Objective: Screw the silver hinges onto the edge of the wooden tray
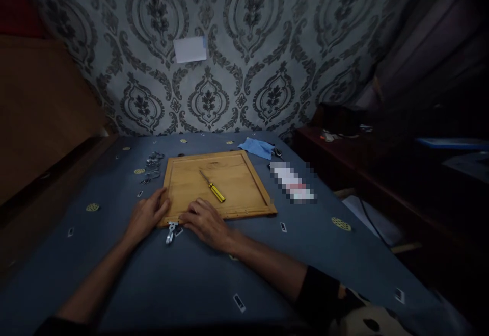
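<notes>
Wall: the far side is closed off by it, and it is covered with big leaf shapes.
Blue cover: everything below is held up by it; if it were tugged, the board and the small parts could be dragged along.
Wooden board: it is laid flat on the blue cover; if it were pushed at one corner only, it could be turned.
Right hand: its fingers are bent down at the near edge, which is partly hidden by them; whether anything is gripped cannot be seen.
Left hand: it is half curled, and the near left corner of the board is touched by it; how tightly cannot be known.
Blurred white thing: it is set past the right side of the board; what it is cannot be made out.
Blue rag: it is bunched near the far right corner.
Screwdriver: it is laid on top of the board, in the way; if the board were tipped, it could be rolled off.
Loose metal parts: they are heaped by the left side; by a swinging arm they could be scattered.
Metal piece: it is set between the hands at the near edge; by one bump it could be knocked crooked.
</notes>
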Available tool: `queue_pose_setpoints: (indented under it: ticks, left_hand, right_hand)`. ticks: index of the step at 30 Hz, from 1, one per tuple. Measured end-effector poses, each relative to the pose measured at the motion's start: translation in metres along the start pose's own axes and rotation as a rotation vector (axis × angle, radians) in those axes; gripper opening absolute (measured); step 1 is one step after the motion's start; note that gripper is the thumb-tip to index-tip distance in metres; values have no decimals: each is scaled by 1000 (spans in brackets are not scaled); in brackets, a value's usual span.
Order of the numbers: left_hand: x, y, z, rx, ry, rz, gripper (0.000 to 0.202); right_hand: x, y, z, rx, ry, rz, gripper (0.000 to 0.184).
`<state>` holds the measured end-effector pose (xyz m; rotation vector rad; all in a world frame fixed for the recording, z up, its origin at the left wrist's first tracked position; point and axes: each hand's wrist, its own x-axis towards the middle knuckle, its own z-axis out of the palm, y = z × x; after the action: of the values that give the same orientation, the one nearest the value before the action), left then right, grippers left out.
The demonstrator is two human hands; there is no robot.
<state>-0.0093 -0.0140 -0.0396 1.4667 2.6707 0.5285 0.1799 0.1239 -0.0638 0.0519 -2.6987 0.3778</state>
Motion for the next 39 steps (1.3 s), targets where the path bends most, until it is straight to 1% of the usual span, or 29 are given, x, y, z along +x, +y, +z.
queue_pose_setpoints:
  ticks: [4,7,8,10,11,12,13,14,16,19,21,23,26,29,32,34,37,39]
  left_hand:
    - [-3,1,-1,1,-2,-10,59]
    - [-9,1,-6,33,12,-26,52]
    - [-11,2,-10,40,29,-11,48]
    - [-16,3,-21,-43,63,122,41]
    - [-19,5,-26,-134,21,210,38]
    - [-21,6,-32,-222,-71,297,38]
    - [-23,7,-37,-282,-193,370,37]
    - [-25,9,-40,-311,-281,420,35]
    - [-28,11,-43,-294,-361,446,33]
    - [-33,14,-42,-252,-385,384,24]
    - [-35,16,-41,-282,-403,344,15]
    - [-36,18,-43,-326,-405,315,13]
    - [-36,18,-46,-430,-390,220,19]
    - [-35,17,-45,-649,-444,68,29]
    - [-33,16,-40,-824,-483,-31,36]
    - [-33,16,-36,-861,-483,-63,36]
    - [-35,16,-33,-842,-479,-72,29]
    - [-36,17,-32,-796,-472,-68,22]
  right_hand:
    - [-1,1,1,-15,-8,-5,15]
    - [-1,3,2,-4,13,-31,15]
    - [-1,4,2,4,23,-34,14]
    - [-2,4,2,21,39,-37,14]
    - [-2,4,2,28,49,-40,14]
    - [-3,4,2,33,56,-38,14]
    - [-3,4,1,38,58,-41,14]
    - [-3,4,0,41,61,-42,14]
    - [-3,3,-1,43,61,-45,15]
    - [-3,3,-1,44,61,-50,14]
    - [-3,4,-1,49,60,-51,13]
    - [-4,4,0,54,63,-54,13]
    - [-5,4,-1,80,83,-80,14]
    - [-7,2,-3,113,143,-127,20]
    - [-7,-1,-5,107,175,-171,26]
    - [-7,-3,-6,93,126,-192,27]
    - [-5,-7,-8,53,14,-185,41]
    - [-3,-9,-9,17,-36,-156,45]
